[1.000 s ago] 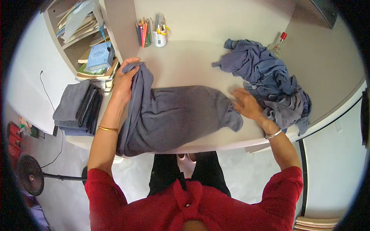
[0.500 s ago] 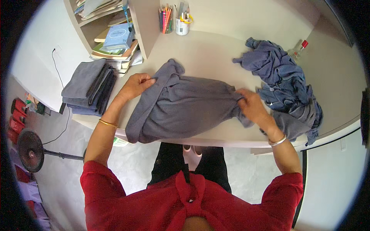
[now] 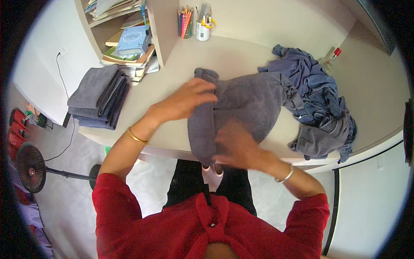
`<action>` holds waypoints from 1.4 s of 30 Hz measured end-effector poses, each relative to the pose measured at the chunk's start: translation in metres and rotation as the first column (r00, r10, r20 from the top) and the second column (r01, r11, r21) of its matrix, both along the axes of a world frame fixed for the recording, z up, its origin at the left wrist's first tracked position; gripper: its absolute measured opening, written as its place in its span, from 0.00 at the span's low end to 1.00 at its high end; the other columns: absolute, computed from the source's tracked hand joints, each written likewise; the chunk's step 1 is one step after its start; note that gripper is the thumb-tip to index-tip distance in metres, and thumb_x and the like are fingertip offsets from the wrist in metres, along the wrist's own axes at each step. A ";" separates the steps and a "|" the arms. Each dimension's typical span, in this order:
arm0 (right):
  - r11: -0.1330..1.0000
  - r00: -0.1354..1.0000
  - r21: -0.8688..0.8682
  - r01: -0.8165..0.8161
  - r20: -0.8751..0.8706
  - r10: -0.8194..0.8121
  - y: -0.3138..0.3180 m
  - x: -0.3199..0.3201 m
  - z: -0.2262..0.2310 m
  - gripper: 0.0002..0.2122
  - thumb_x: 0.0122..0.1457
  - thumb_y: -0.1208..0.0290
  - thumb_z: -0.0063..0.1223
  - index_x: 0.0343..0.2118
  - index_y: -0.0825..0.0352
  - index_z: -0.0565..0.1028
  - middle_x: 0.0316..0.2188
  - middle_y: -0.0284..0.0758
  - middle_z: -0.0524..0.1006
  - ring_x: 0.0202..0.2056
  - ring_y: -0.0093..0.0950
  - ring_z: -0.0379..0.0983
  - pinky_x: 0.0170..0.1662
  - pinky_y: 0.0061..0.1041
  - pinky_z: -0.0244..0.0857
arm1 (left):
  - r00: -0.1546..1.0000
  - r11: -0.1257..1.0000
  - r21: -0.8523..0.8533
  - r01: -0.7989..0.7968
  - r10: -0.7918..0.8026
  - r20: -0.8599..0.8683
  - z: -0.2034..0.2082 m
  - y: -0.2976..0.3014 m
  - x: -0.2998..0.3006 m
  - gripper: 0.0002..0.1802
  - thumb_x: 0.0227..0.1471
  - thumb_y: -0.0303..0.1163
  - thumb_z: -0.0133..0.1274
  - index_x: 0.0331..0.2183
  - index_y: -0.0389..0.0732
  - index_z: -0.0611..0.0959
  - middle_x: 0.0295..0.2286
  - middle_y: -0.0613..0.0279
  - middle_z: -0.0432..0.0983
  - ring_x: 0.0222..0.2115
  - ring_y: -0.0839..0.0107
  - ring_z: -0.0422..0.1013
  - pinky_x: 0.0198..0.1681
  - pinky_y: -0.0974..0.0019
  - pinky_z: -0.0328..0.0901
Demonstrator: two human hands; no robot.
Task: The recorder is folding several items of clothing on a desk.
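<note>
A grey towel (image 3: pixel 258 97) lies across the desk in front of me, loosely spread and creased, its left part turned over in a band that hangs past the front edge. Over the upper part of that band is my left hand (image 3: pixel 185 100), fingers stretched out and apart, holding nothing. My right hand (image 3: pixel 238 146) hovers over or touches the towel's near side; motion smears its fingers. The towel's bunched right end reaches a heap of crumpled blue-grey cloths (image 3: pixel 319 95). On the left stands a stack of folded dark grey towels (image 3: pixel 95 93).
A shelf unit (image 3: pixel 166 34) with papers and a blue box (image 3: pixel 133 39) rises at the back left. Nearby are a cup of colored pencils (image 3: pixel 185 23) and a white holder (image 3: pixel 203 31). A red-capped bottle (image 3: pixel 328 60) stands behind the heap. A black fan (image 3: pixel 32 167) is on the floor at left.
Both hands let go of the towel's ends and moved inward, the left one rightward, the right one leftward and nearer me. The towel shifted right, up against the heap.
</note>
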State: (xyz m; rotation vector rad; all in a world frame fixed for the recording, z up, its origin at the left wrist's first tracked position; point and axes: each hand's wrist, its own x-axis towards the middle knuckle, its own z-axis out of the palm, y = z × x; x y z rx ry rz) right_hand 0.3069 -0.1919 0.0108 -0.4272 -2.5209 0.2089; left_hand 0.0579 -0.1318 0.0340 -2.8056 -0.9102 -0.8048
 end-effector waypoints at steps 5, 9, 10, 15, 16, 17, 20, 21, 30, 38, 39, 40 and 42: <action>0.976 0.986 -0.142 0.164 0.043 -0.159 -0.008 -0.020 -0.018 0.22 0.45 0.61 0.62 0.39 0.70 0.69 0.33 0.43 0.72 0.36 0.41 0.68 0.41 0.36 0.64 | 0.961 0.973 -0.226 0.054 -0.112 -0.253 0.007 -0.007 0.017 0.28 0.29 0.15 0.52 0.40 0.43 0.77 0.37 0.59 0.71 0.41 0.59 0.64 0.47 0.58 0.57; 0.839 0.943 -0.475 0.266 -0.051 -0.328 -0.006 -0.021 -0.007 0.19 0.48 0.62 0.59 0.37 0.70 0.68 0.27 0.43 0.72 0.31 0.42 0.70 0.35 0.38 0.65 | 0.945 0.971 -0.200 -0.132 0.062 -0.321 0.022 -0.009 0.000 0.21 0.33 0.17 0.51 0.36 0.42 0.78 0.26 0.58 0.71 0.37 0.58 0.66 0.45 0.58 0.58; 0.839 0.943 -0.474 0.266 -0.052 -0.329 -0.005 -0.022 -0.005 0.19 0.48 0.62 0.59 0.37 0.70 0.68 0.27 0.43 0.72 0.31 0.42 0.70 0.35 0.38 0.65 | 0.972 0.981 -0.159 -0.109 0.072 -0.224 0.022 -0.009 -0.003 0.20 0.34 0.17 0.50 0.35 0.42 0.78 0.24 0.58 0.71 0.35 0.57 0.66 0.44 0.58 0.59; 0.942 0.970 -0.243 0.233 0.130 -0.206 0.002 -0.029 -0.002 0.13 0.51 0.65 0.54 0.30 0.71 0.70 0.24 0.45 0.71 0.28 0.46 0.70 0.32 0.38 0.65 | 0.990 0.970 -0.240 0.042 -0.007 0.143 0.020 -0.010 0.011 0.13 0.42 0.22 0.51 0.35 0.39 0.78 0.28 0.56 0.74 0.33 0.57 0.70 0.38 0.61 0.63; 0.943 0.970 -0.238 0.232 0.128 -0.207 0.001 -0.030 -0.003 0.13 0.51 0.65 0.54 0.30 0.71 0.70 0.24 0.45 0.71 0.28 0.46 0.70 0.32 0.38 0.65 | 0.966 0.950 -0.293 0.103 -0.025 0.256 0.021 -0.009 0.013 0.12 0.43 0.22 0.50 0.35 0.39 0.78 0.29 0.56 0.75 0.31 0.57 0.71 0.36 0.64 0.65; 0.944 0.980 -0.265 0.199 0.067 -0.187 -0.002 -0.030 -0.004 0.10 0.52 0.67 0.52 0.29 0.71 0.70 0.23 0.46 0.71 0.29 0.46 0.70 0.32 0.38 0.65 | 0.966 0.952 -0.288 0.104 -0.028 0.256 0.023 -0.011 0.011 0.12 0.43 0.22 0.50 0.35 0.39 0.78 0.29 0.56 0.75 0.31 0.57 0.71 0.36 0.64 0.65; 0.953 0.975 -0.225 0.205 -0.038 -0.219 0.000 -0.017 -0.003 0.06 0.52 0.73 0.49 0.29 0.71 0.70 0.23 0.48 0.70 0.29 0.48 0.69 0.30 0.39 0.63 | 0.939 0.831 -0.554 0.050 0.150 0.310 0.040 -0.023 -0.001 0.10 0.44 0.24 0.52 0.33 0.37 0.77 0.27 0.55 0.75 0.26 0.64 0.71 0.32 0.69 0.64; 0.958 0.961 -0.152 0.244 -0.093 -0.259 0.004 -0.006 0.001 0.04 0.53 0.76 0.47 0.30 0.71 0.70 0.23 0.49 0.70 0.29 0.48 0.69 0.29 0.39 0.63 | 0.948 0.803 -0.592 0.074 0.127 0.291 0.046 -0.026 -0.008 0.10 0.43 0.26 0.55 0.33 0.36 0.77 0.25 0.55 0.75 0.26 0.68 0.70 0.32 0.69 0.64; 0.874 0.777 -0.197 0.443 -0.402 -0.484 0.030 0.059 0.132 0.05 0.57 0.76 0.46 0.34 0.70 0.72 0.20 0.32 0.70 0.23 0.18 0.64 0.28 0.20 0.61 | 0.951 0.949 -0.271 -0.162 0.223 0.215 0.073 -0.011 -0.048 0.13 0.44 0.33 0.61 0.29 0.34 0.79 0.19 0.57 0.73 0.22 0.74 0.68 0.29 0.68 0.64; 0.762 0.711 0.116 0.637 -0.471 -0.523 0.037 0.108 0.232 0.09 0.59 0.68 0.49 0.33 0.68 0.75 0.20 0.29 0.72 0.24 0.16 0.64 0.29 0.18 0.61 | 0.871 0.966 -0.133 -0.221 0.256 0.420 0.185 0.016 -0.073 0.13 0.49 0.34 0.57 0.36 0.37 0.81 0.23 0.70 0.74 0.26 0.80 0.67 0.31 0.73 0.64; 0.728 0.718 0.232 0.645 -0.511 -0.473 0.039 0.120 0.247 0.09 0.59 0.67 0.49 0.35 0.68 0.76 0.20 0.28 0.72 0.24 0.17 0.64 0.28 0.19 0.61 | 0.880 0.958 -0.089 -0.273 0.286 0.379 0.204 0.015 -0.074 0.14 0.50 0.34 0.56 0.39 0.40 0.81 0.27 0.71 0.74 0.29 0.81 0.68 0.34 0.75 0.64; 0.675 0.721 0.338 0.656 -0.544 -0.429 0.039 0.130 0.260 0.10 0.59 0.67 0.49 0.36 0.68 0.76 0.21 0.27 0.72 0.23 0.17 0.65 0.27 0.19 0.61 | 0.884 0.961 -0.080 -0.263 0.273 0.378 0.225 0.008 -0.062 0.14 0.50 0.34 0.56 0.39 0.40 0.81 0.27 0.71 0.74 0.29 0.81 0.68 0.34 0.75 0.64; 0.610 0.584 0.160 0.776 -0.545 -0.601 0.010 0.124 0.294 0.11 0.59 0.66 0.49 0.40 0.68 0.76 0.25 0.28 0.75 0.26 0.18 0.68 0.31 0.19 0.64 | 0.727 0.933 -0.063 -0.355 0.317 0.609 0.264 -0.020 -0.032 0.05 0.47 0.30 0.57 0.29 0.40 0.83 0.19 0.70 0.74 0.20 0.82 0.66 0.23 0.76 0.62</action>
